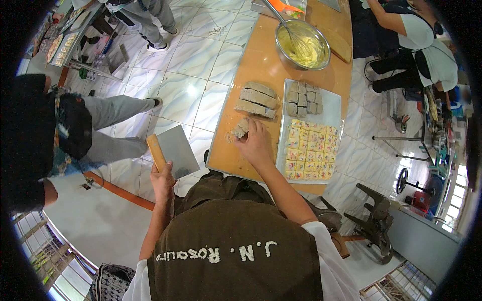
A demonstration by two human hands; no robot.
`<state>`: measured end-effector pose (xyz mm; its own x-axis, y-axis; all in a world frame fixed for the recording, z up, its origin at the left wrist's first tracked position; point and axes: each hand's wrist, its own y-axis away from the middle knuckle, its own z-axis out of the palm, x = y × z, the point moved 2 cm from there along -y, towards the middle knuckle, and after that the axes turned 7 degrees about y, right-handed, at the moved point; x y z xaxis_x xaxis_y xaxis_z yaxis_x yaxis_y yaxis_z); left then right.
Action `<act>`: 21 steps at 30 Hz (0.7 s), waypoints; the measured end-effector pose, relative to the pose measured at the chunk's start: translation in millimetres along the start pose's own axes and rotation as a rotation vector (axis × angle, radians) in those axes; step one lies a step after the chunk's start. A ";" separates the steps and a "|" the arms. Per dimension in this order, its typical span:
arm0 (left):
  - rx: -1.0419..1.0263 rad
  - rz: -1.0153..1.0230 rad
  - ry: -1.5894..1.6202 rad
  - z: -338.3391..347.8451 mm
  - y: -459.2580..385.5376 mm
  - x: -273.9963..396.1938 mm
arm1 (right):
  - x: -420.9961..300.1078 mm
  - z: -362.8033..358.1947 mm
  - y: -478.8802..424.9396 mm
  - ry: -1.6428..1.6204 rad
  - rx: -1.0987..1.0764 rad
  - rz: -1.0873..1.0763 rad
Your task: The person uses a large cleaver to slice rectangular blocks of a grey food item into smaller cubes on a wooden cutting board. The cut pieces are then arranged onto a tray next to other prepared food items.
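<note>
My left hand (163,180) grips the wooden handle of a bench scraper (179,150), its wide metal blade held out past the table's left edge. On the table, the fingers of my right hand (257,145) close around a short row of cut cake pieces (239,128). Just beyond lie several uncut cake strips (257,99), greyish brown and side by side. To the right, a white tray (331,107) bears plain cake cubes (304,98) at its far end. Nearer me on it are cream-coloured squares with coloured sprinkles (311,150).
A steel bowl (327,56) of yellow cream with a whisk (295,37) stands farther up the wooden table (256,56). Behind it is a wooden board (337,45). One person (34,143) stands close on the left; others are at both sides. A stool (327,218) is at my right.
</note>
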<state>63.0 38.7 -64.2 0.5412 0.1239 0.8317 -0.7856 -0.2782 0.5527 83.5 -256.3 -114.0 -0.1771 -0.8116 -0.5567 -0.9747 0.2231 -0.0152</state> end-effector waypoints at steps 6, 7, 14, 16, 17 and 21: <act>-0.079 0.032 -0.090 1.6 -5.9 -3.3 | -1.9 -10.2 3.2 -0.013 -0.004 0.009; -0.115 0.021 -0.091 5.2 -3.1 -0.4 | -1.6 -13.1 3.7 -0.003 -0.028 0.037; -0.361 0.054 -0.191 29.7 -5.8 -24.7 | 15.8 -25.7 12.4 -0.134 0.033 0.057; -0.404 -0.008 -0.284 45.1 -5.1 -22.6 | 15.6 -34.2 14.4 -0.227 0.045 0.054; -0.426 -0.039 -0.332 54.5 -5.3 -22.1 | 15.1 -39.4 15.6 -0.266 0.060 0.046; -0.519 -0.067 -0.237 81.5 -12.6 -44.0 | 6.5 -61.5 21.5 -0.365 0.054 0.052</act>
<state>73.5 -40.8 -112.1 0.6001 -0.1083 0.7925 -0.7594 0.2342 0.6070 53.0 -289.9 -66.9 -0.1564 -0.5545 -0.8173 -0.9553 0.2951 -0.0174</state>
